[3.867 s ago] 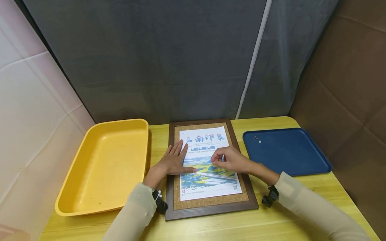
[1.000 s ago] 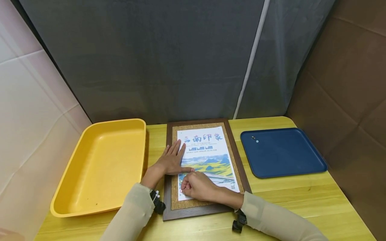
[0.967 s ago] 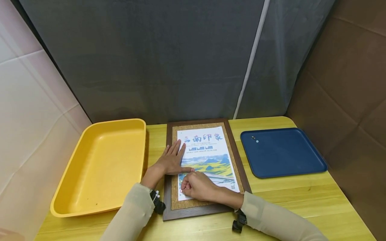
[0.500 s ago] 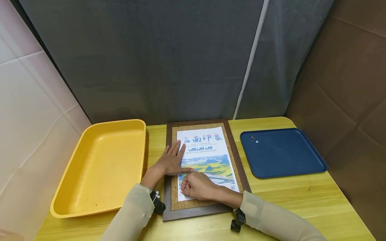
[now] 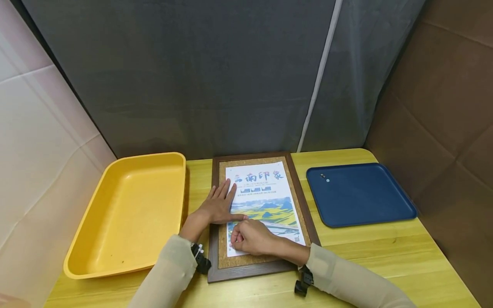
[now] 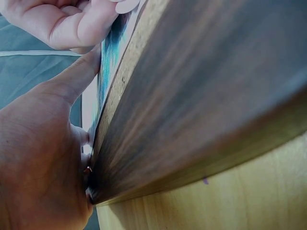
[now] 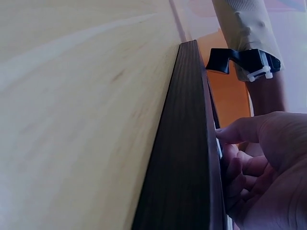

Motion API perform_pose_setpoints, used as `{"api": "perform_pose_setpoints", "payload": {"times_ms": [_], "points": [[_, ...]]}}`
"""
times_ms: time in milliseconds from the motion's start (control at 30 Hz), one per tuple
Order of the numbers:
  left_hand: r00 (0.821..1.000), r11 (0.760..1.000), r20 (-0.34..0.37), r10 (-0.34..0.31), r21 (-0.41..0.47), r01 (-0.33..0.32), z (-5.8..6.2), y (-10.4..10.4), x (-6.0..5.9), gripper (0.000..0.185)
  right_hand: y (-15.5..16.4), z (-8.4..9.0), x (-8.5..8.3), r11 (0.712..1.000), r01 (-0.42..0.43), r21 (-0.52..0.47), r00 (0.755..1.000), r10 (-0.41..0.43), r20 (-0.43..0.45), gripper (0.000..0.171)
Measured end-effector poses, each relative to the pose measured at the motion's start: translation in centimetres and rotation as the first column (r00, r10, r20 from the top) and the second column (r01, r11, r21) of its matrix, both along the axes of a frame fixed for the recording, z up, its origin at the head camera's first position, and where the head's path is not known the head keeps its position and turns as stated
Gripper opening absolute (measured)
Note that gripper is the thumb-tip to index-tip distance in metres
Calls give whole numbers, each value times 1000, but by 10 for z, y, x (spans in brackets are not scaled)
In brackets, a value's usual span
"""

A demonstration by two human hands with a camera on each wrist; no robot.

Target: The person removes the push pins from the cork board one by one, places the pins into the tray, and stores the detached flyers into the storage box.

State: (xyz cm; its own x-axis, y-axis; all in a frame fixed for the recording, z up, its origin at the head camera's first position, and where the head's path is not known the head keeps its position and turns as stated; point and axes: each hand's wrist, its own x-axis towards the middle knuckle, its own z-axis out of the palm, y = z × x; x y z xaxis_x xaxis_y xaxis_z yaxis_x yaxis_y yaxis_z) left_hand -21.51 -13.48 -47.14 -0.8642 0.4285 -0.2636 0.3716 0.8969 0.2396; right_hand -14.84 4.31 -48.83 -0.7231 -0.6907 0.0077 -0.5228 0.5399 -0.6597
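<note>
A printed poster (image 5: 265, 209) with a landscape picture lies on a cork board (image 5: 265, 262) in a dark brown wooden frame (image 5: 254, 270). My left hand (image 5: 218, 208) is spread flat across the frame's left side and the poster's left edge, thumb pointing right. At the poster's lower left corner my right hand (image 5: 252, 236) presses down with curled fingers, pinching a small thumbtack; its pale round head (image 6: 127, 5) shows in the left wrist view, mostly covered by the fingers. Tiny dots mark the poster's top corners. From the right wrist, the frame's dark edge (image 7: 184, 139) blocks the fingertips.
A deep yellow tray (image 5: 125, 214) stands left of the frame. To the right is a blue tray (image 5: 369, 196) bearing a few tiny round thumbtacks (image 5: 328, 180) near its upper left corner. A grey curtain (image 5: 192, 77) hangs behind the wooden table (image 5: 366, 244).
Since the oldest frame my right hand has moved down and left from the poster's middle to its lower left corner, and has stayed there for the last second. The left hand has kept its place.
</note>
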Motion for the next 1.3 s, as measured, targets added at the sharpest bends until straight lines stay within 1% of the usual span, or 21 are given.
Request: {"api": "perform_pose_setpoints", "payload": {"times_ms": [400, 567, 767, 933, 1100, 1300], "points": [[1000, 1000, 4, 1, 7, -1, 0, 0, 0, 113, 1, -2, 1, 1000, 6, -14, 1000, -6, -6, 11], [1000, 1000, 12, 2, 19, -2, -1, 0, 0, 114, 2, -3, 3, 1000, -2, -31, 1000, 2, 20, 11], [1000, 1000, 12, 1, 7, -2, -2, 0, -1, 115, 4, -3, 4, 998, -12, -59, 999, 15, 48, 11], [1000, 1000, 7, -1, -1, 1, -1, 0, -1, 114, 6, -3, 4, 994, -3, -109, 991, 17, 132, 12], [1000, 1000, 6, 1, -5, -1, -1, 1, -1, 114, 10, -3, 2, 983, 22, -182, 972, 21, 232, 15], [1000, 1000, 10, 0, -4, 0, -1, 1, 0, 113, 16, -1, 0, 975, 41, -218, 949, 30, 312, 15]]}}
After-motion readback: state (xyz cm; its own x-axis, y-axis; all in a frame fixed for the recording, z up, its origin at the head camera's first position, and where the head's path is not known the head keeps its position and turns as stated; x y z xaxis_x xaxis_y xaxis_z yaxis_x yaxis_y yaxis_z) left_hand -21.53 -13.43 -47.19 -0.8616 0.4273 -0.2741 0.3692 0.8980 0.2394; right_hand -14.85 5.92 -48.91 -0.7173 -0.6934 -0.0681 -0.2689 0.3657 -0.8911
